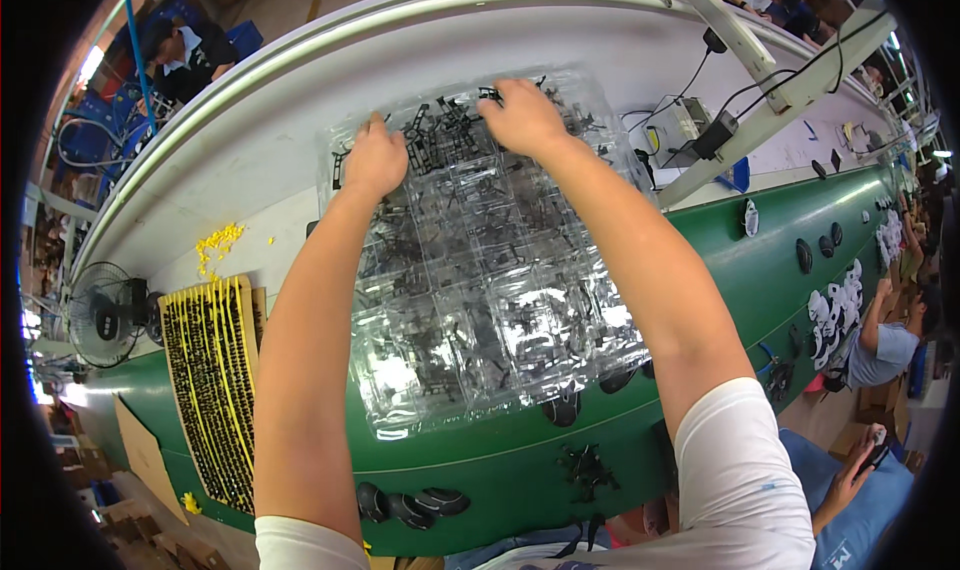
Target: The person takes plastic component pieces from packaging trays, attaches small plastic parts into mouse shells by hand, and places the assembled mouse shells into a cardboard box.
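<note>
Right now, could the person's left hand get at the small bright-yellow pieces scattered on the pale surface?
Probably yes. The left hand is over the upper left part of the clear plastic compartmented tray, and the yellow pieces lie off that same side; nothing tall appears to stand between.

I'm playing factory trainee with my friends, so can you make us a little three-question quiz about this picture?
1. Which colour is the long work surface?
a) red
b) green
c) orange
2. True or false: a fan stands to the left of the clear plastic tray.
3. Fill in "near" or "far": the left hand and right hand are both at the ____ end of the tray.

Key: 1. b; 2. true; 3. far
</note>
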The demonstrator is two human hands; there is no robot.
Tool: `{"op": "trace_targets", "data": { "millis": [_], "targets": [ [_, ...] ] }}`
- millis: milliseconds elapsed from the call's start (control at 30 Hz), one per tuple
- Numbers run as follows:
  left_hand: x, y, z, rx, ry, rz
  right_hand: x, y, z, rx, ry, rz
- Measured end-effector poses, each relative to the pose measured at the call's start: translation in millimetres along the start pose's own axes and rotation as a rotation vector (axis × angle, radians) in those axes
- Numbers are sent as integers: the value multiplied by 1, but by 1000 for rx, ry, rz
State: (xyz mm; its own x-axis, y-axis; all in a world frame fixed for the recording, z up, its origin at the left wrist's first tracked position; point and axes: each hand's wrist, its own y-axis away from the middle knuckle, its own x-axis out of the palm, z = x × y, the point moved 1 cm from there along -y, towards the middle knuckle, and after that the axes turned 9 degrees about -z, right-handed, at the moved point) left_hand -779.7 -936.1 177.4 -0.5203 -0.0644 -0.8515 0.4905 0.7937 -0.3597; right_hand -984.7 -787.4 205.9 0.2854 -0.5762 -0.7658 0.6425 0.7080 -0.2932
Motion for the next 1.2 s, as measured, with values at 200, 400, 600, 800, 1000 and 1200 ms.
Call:
{"op": "trace_targets", "data": {
  "millis": [200, 400, 600, 800, 1000, 1200],
  "targets": [
    [36, -7, -26, -165, -177, 217, 32, -8, 1, 58, 275, 150],
    [35, -12, -42, -263, -258, 197, 41, 3, 16, 110, 391, 158],
    [44, -12, -28, -321, -151, 158, 37, 3, 26, 162, 288, 124],
    [44, -15, -12, -299, -93, 222, 35, -1, 9, 200, 138, 56],
    [38, -12, 1, -198, 11, 184, 37, -7, 2, 80, 101, -42],
    [22, -15, -5, -186, 90, 154, 44, -10, -4, 54, 122, -187]
  ]
}}
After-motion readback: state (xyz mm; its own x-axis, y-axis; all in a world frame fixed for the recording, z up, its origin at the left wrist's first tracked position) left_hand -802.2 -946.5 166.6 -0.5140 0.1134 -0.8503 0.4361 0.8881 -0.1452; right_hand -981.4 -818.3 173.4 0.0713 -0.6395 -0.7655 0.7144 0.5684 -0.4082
